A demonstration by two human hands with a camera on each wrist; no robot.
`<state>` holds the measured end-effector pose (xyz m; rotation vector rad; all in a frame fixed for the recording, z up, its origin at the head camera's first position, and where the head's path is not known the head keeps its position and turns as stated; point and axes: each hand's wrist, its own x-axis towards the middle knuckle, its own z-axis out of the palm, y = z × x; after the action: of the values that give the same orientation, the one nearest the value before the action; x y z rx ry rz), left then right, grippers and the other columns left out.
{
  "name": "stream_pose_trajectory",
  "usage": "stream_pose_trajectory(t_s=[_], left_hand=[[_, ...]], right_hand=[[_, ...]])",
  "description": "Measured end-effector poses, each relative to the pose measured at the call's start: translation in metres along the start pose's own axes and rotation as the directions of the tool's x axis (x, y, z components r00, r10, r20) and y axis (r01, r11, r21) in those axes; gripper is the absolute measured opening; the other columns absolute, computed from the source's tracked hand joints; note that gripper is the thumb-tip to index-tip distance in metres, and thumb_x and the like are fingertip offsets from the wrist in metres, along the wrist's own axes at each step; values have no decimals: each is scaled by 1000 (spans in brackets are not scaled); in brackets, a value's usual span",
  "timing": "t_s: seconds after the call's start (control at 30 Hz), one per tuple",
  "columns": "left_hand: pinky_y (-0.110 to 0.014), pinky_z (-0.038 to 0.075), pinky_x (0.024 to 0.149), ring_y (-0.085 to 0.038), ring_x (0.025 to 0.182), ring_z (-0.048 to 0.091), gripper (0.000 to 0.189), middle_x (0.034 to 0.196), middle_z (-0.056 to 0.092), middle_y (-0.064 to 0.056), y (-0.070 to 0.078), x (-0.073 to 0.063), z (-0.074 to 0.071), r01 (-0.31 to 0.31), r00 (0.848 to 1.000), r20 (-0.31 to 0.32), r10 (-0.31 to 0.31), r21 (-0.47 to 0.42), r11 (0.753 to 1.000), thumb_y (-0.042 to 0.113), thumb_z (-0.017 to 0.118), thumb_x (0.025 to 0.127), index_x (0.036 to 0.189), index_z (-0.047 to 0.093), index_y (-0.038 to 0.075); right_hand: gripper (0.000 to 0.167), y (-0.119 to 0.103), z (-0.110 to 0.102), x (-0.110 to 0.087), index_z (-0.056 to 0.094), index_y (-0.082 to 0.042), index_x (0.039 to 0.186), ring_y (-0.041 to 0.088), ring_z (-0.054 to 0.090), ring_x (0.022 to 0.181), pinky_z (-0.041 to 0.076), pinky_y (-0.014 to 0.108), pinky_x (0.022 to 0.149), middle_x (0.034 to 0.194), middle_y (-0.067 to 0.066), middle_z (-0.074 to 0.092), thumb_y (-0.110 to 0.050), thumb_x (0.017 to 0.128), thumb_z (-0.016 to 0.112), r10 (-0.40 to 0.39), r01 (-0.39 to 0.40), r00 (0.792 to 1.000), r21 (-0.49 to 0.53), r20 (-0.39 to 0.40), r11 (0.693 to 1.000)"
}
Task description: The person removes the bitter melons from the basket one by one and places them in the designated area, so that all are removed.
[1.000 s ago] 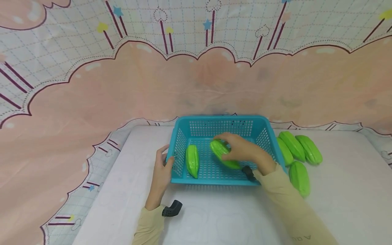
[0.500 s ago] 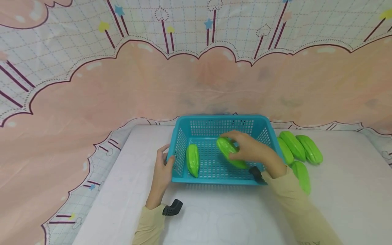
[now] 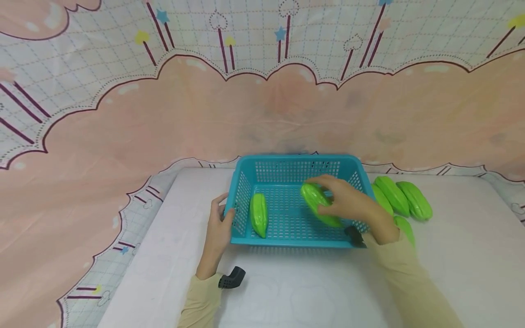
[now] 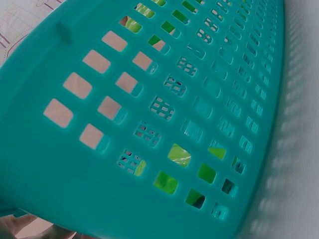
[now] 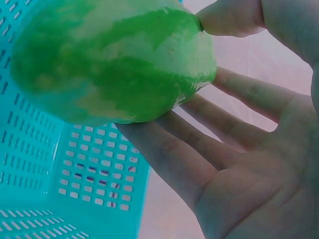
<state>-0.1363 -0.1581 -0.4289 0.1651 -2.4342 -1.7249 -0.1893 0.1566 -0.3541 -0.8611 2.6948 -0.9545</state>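
In the head view a blue-green plastic basket (image 3: 293, 243) with slotted walls stands on the white table. My left hand (image 3: 217, 230) grips its left rim; in the left wrist view the perforated basket wall (image 4: 65, 164) fills most of the picture. Over the basket's right half, my right hand (image 3: 348, 202) holds a long green ridged fruit (image 3: 317, 205) between thumb and fingers. The right wrist view shows the held fruit (image 5: 114, 64) tilted above the basket, fingers beneath one side. Another green fruit (image 3: 258, 214) lies lengthwise inside the basket at the left.
Right of the basket several more green fruits (image 3: 414, 200) lie on the table (image 3: 463, 255). One of them (image 3: 405, 228) is partly covered by the right forearm. A patterned cloth (image 3: 270, 109) hangs behind the table.
My right hand has moved to the right within the basket, carrying the green fruit with it. The left hand stays on the rim, and the basket has hardly moved.
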Motion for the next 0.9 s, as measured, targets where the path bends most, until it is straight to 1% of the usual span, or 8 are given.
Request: stream_pose_trajectory(t_s=[0.1,0.27,0.43,0.6,0.73,0.9], left_hand=[[-44,50,89,-34,108,62,48,128,60,-23,0,0,1,-1,1000,6,1,0,1000,12,41,104,150,32,10],[-45,49,90,-34,110,62,48,129,59,-22,-2,2,2,11,1000,15,-11,-6,1000,13,41,104,151,32,12],[-45,49,90,-34,109,62,48,130,59,-22,-3,2,2,16,1000,10,-16,4,1000,13,41,104,151,32,12],[-44,49,89,-33,109,62,48,130,59,-22,-1,1,1,16,1000,4,-16,11,1000,13,42,104,151,32,12],[-44,49,89,-33,108,62,48,129,59,-22,-1,1,1,15,1000,4,-15,7,1000,13,41,104,151,32,12],[-45,48,91,-33,109,61,48,130,59,-21,-2,0,0,15,1000,7,-15,7,1000,14,41,104,151,32,13]], right_hand=[[67,3,-2,-5,49,-2,142,31,57,112,53,39,84,133,15,55,-6,79,70,2,-2,1000,14,-14,1000],[64,8,-5,-12,50,-2,141,32,56,112,53,41,85,134,15,54,-5,80,68,-1,2,1000,38,-30,999],[64,11,-7,-18,50,-2,141,32,56,113,52,44,87,135,17,53,-5,80,67,9,-8,999,24,-42,1000],[64,14,-9,-24,49,0,141,35,56,115,52,46,88,137,19,52,-4,81,69,-1,2,998,24,-58,1000],[64,16,-12,-30,49,-1,142,36,56,115,52,46,87,136,19,53,-4,81,69,6,-4,998,34,-65,999],[65,19,-15,-36,49,-3,142,35,56,116,53,46,87,135,16,54,-4,81,71,6,-5,996,9,-90,1000]])
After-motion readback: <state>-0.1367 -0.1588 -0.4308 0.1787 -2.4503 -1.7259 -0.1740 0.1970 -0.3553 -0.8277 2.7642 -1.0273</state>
